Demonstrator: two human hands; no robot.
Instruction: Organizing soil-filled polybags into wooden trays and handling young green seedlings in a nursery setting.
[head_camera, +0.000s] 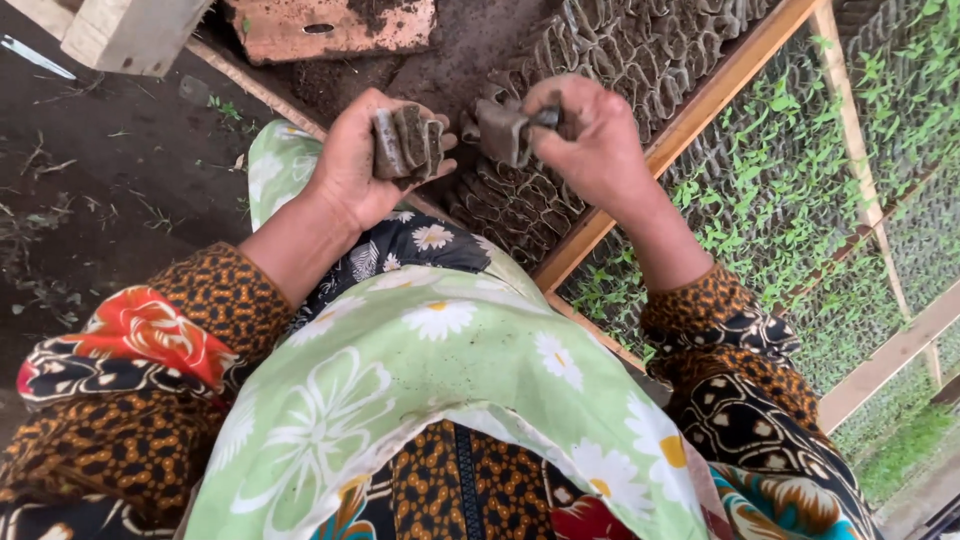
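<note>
Nearest to us lies a pale green cloth printed with white daisies (440, 380), draped over our lap, with orange-and-black patterned sleeves (200, 310) on either side. Above it, our left hand (360, 160) is curled closed around a small stack of flattened, soil-stained grey seedling pots (407, 140), thumb pressed across their front. Just beside it, our right hand (590, 135) pinches a single soft grey seedling pot (500, 130) between thumb and fingers, the rest of the fingers folded over; the two hands are near each other but apart. Both hover over a long wooden-framed bed (700, 105) packed with rows of empty dark pots (640, 50) standing in brown soil. To the right, past the frame's rail, stretch beds of small green seedlings (800, 180). A reddish, dirt-crusted slab with a hole (340, 25) sits at the top edge.
</note>
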